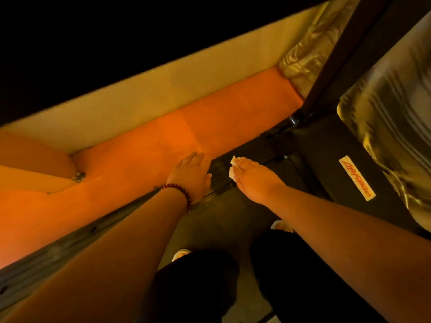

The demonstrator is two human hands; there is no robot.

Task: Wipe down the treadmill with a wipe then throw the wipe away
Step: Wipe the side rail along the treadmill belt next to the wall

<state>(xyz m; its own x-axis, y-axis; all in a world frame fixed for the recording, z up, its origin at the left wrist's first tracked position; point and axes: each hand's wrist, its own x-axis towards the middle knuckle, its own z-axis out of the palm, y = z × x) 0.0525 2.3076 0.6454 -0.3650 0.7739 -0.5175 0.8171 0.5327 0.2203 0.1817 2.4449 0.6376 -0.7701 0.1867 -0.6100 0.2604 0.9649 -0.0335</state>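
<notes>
The right hand is pressing the wipe under flat fingers onto the edge of the treadmill to scrub it, while the left hand, spread and empty, is probably bracing alongside.

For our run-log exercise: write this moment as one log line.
phase: wiping | right hand: presses wipe on treadmill | left hand: flat, at treadmill's edge

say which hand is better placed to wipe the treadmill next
Right: the right hand presses the wipe on the treadmill; the left hand is open and empty beside it.
</notes>
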